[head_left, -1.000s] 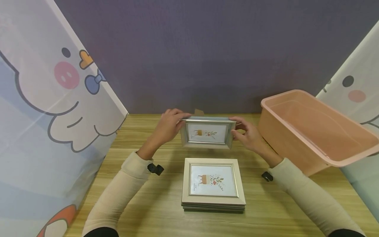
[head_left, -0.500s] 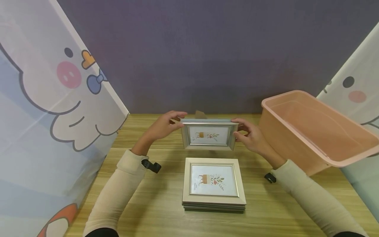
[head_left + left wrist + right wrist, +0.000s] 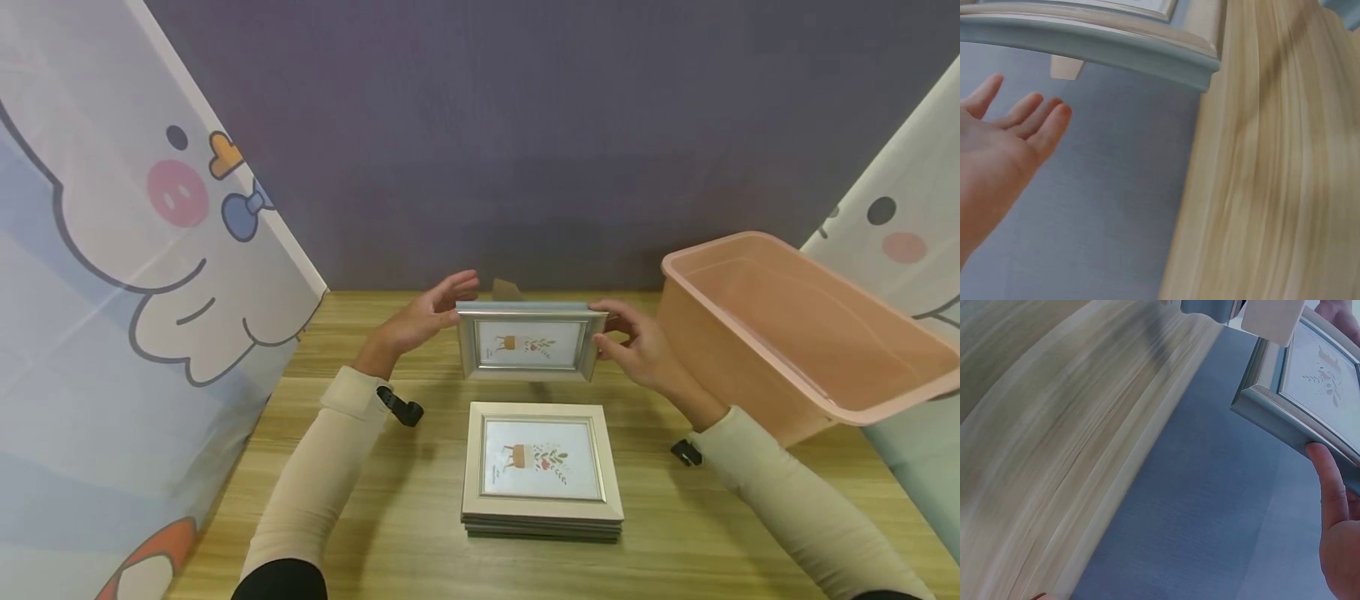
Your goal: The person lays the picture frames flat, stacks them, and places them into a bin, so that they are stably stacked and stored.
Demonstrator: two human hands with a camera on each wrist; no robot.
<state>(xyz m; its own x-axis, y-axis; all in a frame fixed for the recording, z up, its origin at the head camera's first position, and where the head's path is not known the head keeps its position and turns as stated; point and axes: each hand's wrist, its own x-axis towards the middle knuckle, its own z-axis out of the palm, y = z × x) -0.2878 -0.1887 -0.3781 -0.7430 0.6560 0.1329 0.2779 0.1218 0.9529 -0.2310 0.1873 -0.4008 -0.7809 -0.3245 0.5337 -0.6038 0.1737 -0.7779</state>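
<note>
A silvery picture frame (image 3: pixel 529 341) is held on its long edge above the table, its flower print facing me. My right hand (image 3: pixel 637 343) grips its right end, thumb on the near side and fingers reaching behind. In the right wrist view a finger (image 3: pixel 1329 481) presses against the frame's edge. My left hand (image 3: pixel 423 319) is beside the left end with fingers extended; the left wrist view shows that hand (image 3: pixel 1007 137) apart from the frame's edge (image 3: pixel 1104 50). Nearer to me lies a stack of picture frames, topped by a cream one (image 3: pixel 542 461).
A pink plastic bin (image 3: pixel 780 333) stands tilted in view at the right of the wooden table (image 3: pixel 420 533). Behind the held frame a small tan flap (image 3: pixel 506 289) sticks up. A dark wall (image 3: pixel 480 142) closes the back, with cartoon-printed sheets (image 3: pixel 97 275) at both sides.
My left hand has let go of the frame's left end, drawn back to the left and straightened its fingers. The frame stays nearly in place in my right hand.
</note>
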